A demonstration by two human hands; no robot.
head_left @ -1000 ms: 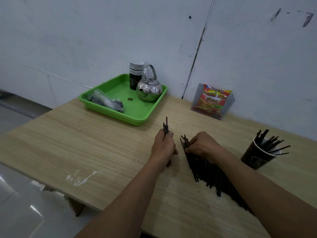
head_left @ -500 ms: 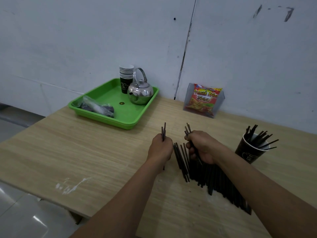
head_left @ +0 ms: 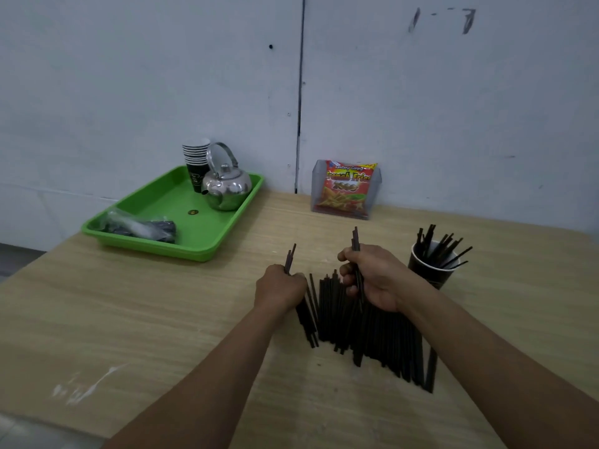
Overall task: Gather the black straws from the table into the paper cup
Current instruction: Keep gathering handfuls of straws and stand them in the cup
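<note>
Pale wall, light wooden surface (head_left: 162, 319). Pile of black straws (head_left: 366, 332) lies flat near centre-right, mostly parallel, ends pointing far. Left grip (head_left: 280, 288) is clenched round the left bunch (head_left: 290, 257), tips poking up out of the fist, at the pile's left edge. Right grip (head_left: 376, 280) is clenched on the right bunch (head_left: 356, 238), held upright over the pile's far end. Paper cup (head_left: 428, 270) stands just right of the right grip, with the cup's straws (head_left: 444, 247) fanned out of it. Far left: green tray (head_left: 175, 251) with steel kettle (head_left: 227, 189), cup stack (head_left: 196, 160) and plastic bag (head_left: 139, 226). Snack packet (head_left: 346, 189) stands by the wall.

Step, judged: bunching straws for a drop into the cup. Most are on the surface, so plenty remains. To do it well, square the ends, enter the cup near-vertical between the fanned straws, and lower gently, since the light cup could tip.
</note>
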